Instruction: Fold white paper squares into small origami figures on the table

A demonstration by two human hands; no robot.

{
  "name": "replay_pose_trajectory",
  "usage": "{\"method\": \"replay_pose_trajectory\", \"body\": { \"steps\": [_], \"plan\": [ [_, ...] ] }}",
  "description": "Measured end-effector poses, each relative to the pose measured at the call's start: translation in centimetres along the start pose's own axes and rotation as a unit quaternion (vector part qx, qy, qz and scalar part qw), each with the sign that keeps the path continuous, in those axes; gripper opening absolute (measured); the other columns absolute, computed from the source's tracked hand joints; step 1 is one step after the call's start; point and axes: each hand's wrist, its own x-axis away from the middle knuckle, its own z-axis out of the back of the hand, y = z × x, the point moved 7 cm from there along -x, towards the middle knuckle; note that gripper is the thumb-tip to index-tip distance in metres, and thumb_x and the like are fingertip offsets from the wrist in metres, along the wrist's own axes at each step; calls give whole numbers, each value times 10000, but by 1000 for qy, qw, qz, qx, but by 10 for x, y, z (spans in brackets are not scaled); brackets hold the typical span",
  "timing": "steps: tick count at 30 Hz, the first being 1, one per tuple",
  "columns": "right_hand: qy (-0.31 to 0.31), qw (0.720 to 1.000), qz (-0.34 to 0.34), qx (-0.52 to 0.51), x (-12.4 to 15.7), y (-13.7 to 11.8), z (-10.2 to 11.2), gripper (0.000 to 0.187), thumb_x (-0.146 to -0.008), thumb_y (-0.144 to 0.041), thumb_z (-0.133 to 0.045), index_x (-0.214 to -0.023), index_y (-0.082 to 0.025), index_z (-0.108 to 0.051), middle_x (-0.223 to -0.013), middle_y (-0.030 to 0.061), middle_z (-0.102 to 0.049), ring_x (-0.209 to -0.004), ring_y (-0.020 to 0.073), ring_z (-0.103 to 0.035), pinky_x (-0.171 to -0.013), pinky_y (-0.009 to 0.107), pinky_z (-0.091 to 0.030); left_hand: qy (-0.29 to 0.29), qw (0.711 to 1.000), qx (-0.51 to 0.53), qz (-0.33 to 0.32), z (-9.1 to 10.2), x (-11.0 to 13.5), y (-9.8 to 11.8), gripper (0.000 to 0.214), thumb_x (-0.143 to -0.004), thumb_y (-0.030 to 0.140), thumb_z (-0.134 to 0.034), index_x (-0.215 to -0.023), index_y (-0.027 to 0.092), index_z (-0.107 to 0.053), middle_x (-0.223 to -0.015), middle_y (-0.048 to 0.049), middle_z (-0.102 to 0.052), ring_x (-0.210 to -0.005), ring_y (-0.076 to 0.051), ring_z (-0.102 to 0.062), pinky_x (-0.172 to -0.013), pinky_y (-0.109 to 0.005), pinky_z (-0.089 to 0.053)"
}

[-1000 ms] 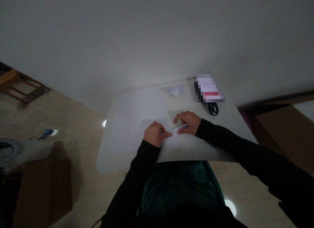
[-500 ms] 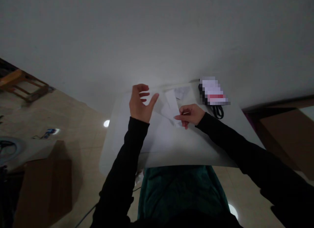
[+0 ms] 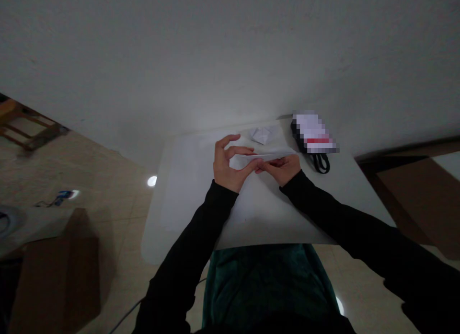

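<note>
Homelike setting, tiled floor (image 3: pixel 122 190), wooden stool (image 3: pixel 10 111), plush green cloth (image 3: pixel 266 276)

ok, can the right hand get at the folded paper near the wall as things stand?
Probably not straight away: the right hand is holding another paper piece. Once freed, likely yes; the folded paper lies uncovered just beyond.

Folded white paper (image 3: pixel 266 157)
Seen nearly edge-on, long side crosswise; held between left hand (image 3: pixel 228 168) and right hand (image 3: pixel 283 170).
</note>
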Motion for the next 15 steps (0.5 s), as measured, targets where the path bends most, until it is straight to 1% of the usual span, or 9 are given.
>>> {"method": "replay_pose_trajectory", "body": {
  "steps": [1,2,4,6,8,10,12,13,15],
  "plan": [
    [3,1000,12,14,0,-4,1,324,-606,-430,-798,-680,-141,-672,-622,65,-700,-567,203,-680,-588,358,-617,-9,1000,18,11,-2,1,-2,577,-680,341,-781,-1161,217,-487,-930,-16,-663,-825,-148,-673,-848,-337,-515],
    [0,999,19,26,1,-6,1,320,-617,-435,-790,-666,-140,-675,-619,72,-703,-562,206,-679,-585,362,-616,-26,999,28,19,-4,1,-4,537,-691,348,-771,-1141,216,-511,-936,-23,-671,-832,-153,-674,-837,-338,-518],
    [-14,999,20,46,2,-5,-1,321,-643,-443,-773,-679,-136,-688,-610,74,-703,-552,211,-677,-584,378,-615,-65,998,19,22,-9,2,-8,377,-715,358,-748,-1024,207,-592,-959,-44,-687,-879,-174,-671,-837,-353,-516],
    [-25,998,14,51,2,-2,-1,316,-664,-446,-758,-715,-140,-696,-606,63,-702,-550,210,-677,-596,389,-614,-89,996,-15,9,-12,3,-10,260,-724,353,-741,-904,205,-627,-981,-56,-702,-995,-215,-648,-901,-404,-484],
    [-37,998,19,42,0,0,0,304,-655,-435,-766,-751,-157,-692,-649,50,-714,-605,209,-692,-638,389,-616,-92,995,-44,-14,-12,4,-9,213,-737,325,-734,-855,208,-601,-972,-50,-716,-1077,-232,-619,-967,-450,-428],
    [-46,998,36,36,-2,-2,2,334,-585,-398,-818,-792,-175,-681,-758,48,-734,-712,218,-708,-697,385,-614,-102,991,-67,-48,-13,5,-6,161,-788,284,-686,-836,209,-552,-973,-37,-722,-1038,-209,-639,-990,-450,-393],
    [-65,997,35,34,-2,-7,5,418,-519,-360,-858,-849,-185,-669,-862,57,-738,-790,234,-711,-723,388,-610,-109,985,-105,-87,-13,7,-5,99,-845,250,-619,-847,209,-528,-977,-23,-723,-930,-169,-667,-996,-424,-370],
    [-83,996,19,27,-1,-9,6,460,-522,-353,-859,-902,-188,-659,-879,63,-736,-792,239,-713,-711,393,-611,-104,980,-131,-105,-12,7,-5,77,-862,248,-598,-862,212,-530,-965,-13,-723,-879,-154,-670,-999,-411,-358],
    [-125,991,-34,-24,2,-12,7,568,-640,-375,-796,-1135,-212,-570,-871,60,-737,-742,235,-719,-659,410,-613,-78,971,-187,-126,-8,6,-8,78,-871,276,-592,-898,218,-546,-905,8,-720,-802,-138,-661,-994,-390,-348]
  ]
}}
